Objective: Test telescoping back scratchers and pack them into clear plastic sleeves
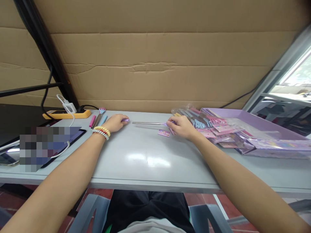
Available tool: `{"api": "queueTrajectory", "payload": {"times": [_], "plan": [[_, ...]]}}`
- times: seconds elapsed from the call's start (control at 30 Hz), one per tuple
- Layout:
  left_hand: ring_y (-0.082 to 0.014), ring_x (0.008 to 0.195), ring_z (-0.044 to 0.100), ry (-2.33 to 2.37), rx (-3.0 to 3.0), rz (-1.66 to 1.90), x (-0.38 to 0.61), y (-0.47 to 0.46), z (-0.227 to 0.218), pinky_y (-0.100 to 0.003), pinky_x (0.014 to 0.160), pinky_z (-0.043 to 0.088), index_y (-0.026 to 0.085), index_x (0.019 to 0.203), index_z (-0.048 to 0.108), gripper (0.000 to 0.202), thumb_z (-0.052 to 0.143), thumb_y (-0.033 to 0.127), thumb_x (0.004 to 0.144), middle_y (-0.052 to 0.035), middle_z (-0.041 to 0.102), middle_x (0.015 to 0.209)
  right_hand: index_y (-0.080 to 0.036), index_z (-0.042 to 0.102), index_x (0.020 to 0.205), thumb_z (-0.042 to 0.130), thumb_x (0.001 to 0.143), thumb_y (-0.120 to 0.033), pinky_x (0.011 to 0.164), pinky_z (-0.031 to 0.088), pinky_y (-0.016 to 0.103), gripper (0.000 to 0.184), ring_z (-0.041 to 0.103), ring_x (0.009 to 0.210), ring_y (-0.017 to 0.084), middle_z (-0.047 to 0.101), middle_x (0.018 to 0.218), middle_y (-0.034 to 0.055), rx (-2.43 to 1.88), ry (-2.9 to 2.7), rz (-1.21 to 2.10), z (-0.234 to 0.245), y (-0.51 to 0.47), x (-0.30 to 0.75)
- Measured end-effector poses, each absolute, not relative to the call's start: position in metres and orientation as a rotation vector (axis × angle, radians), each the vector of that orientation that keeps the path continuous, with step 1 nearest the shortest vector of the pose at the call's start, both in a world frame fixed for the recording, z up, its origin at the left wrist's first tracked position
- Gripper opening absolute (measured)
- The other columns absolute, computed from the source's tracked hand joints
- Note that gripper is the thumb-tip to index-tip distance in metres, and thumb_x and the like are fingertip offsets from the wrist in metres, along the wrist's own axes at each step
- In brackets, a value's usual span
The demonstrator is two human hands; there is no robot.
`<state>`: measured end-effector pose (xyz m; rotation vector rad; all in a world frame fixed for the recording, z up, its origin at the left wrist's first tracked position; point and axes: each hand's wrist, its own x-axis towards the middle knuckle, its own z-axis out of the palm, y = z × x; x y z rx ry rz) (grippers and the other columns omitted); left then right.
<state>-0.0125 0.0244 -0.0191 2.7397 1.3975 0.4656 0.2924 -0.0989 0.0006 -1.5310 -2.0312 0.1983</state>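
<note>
From my remote feed I see a brown cardboard wall (155, 48), creased crosswise, filling twelve o'clock. At ten o'clock a black metal frame (42, 40) slants down against it. Toward two o'clock a grey metal post (274, 72) leans beside a bright, washed-out opening (300, 72). The pale grey bench (126, 150) stretches from nine to three, its glossy top throwing back white glare (159, 161). Toward six o'clock I make out red floor tiles (104, 193) and a blue-grey chair (206, 215).

Front tabletop (150, 147) leaves passage; metal rod (148, 123) farther back, purple box (279, 148) blocks right
</note>
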Motion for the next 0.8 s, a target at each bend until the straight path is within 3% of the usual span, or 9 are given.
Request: {"api": "queueTrajectory", "payload": {"times": [0.3, 0.8], "plan": [[-0.0201, 0.097, 0.057, 1.163, 2.730, 0.481, -0.005, 0.018, -0.018, -0.028, 0.089, 0.040, 0.024, 0.105, 0.065, 0.034, 0.046, 0.038, 0.080, -0.0029, 0.066, 0.107, -0.011, 0.057, 0.072, 0.041, 0.087, -0.036, 0.056, 0.031, 0.020, 0.034, 0.044, 0.054, 0.009, 0.053, 0.058, 0.0013, -1.510, -2.045, 0.163, -0.002, -0.097, 0.293], [-0.0174, 0.085, 0.057, 1.008, 2.716, 0.479, -0.002, 0.008, -0.011, -0.026, 0.079, 0.041, 0.022, 0.098, 0.067, 0.039, 0.045, 0.049, 0.082, -0.0035, 0.066, 0.096, -0.012, 0.057, 0.074, 0.042, 0.086, -0.030, 0.058, 0.032, 0.021, 0.026, 0.048, 0.057, 0.011, 0.055, 0.061, 0.0021, -1.518, -2.004, 0.123, -0.004, -0.094, 0.300]]}}
